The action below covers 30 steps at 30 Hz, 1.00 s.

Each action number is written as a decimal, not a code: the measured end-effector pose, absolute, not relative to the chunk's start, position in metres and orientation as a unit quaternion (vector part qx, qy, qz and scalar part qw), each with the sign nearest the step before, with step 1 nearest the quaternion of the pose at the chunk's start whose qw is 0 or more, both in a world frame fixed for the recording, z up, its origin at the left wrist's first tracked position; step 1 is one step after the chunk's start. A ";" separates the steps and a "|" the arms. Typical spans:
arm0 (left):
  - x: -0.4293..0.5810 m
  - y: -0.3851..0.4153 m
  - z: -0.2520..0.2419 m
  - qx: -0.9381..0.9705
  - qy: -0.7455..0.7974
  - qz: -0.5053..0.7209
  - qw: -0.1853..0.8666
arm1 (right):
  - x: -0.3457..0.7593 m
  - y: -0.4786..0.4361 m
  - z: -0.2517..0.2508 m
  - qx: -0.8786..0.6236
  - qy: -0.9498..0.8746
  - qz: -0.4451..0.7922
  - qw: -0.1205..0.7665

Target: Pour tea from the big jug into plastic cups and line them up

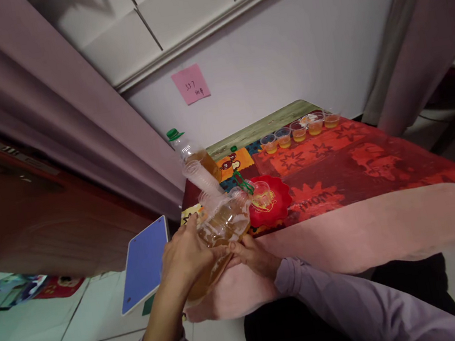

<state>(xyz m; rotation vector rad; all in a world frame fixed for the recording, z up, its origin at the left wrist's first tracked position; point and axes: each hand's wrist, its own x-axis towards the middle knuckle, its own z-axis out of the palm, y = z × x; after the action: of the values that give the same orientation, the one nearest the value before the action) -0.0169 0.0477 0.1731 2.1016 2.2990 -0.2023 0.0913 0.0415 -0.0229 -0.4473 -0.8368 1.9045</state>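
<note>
My left hand [185,255] and my right hand [257,255] are both closed around a large clear plastic bottle [226,219] of amber liquid. The bottle lies tilted, its neck directed right over a red scalloped plate [281,208]. A green ring or handle [244,182] shows at its neck. Something clear, perhaps a cup, stands on the plate under the neck; whether liquid flows is too small to tell. Just behind the bottle is a stack of clear plastic cups [203,178].
Another amber bottle [200,160] with a green cap stands at the table's left. Near it lies a small green cap [233,149]. Several clear cups [299,133] of amber liquid line the back of the patterned table [347,176]. A blue board [145,264] is at left.
</note>
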 end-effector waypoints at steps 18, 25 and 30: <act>-0.001 0.049 0.187 0.654 0.748 -0.107 0.025 | 0.087 0.041 -0.026 -0.170 -0.318 0.791 0.495; 0.002 0.049 0.190 0.654 0.747 -0.116 0.025 | 0.088 0.042 -0.026 -0.171 -0.312 0.795 0.492; 0.001 0.050 0.189 0.654 0.747 -0.117 0.020 | 0.087 0.042 -0.027 -0.171 -0.312 0.796 0.491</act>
<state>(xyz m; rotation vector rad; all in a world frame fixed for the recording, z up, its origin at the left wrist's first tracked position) 0.0012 0.0500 0.1888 2.0282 2.3179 -0.3614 0.0870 0.0423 -0.0268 -0.4161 -0.7564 1.9318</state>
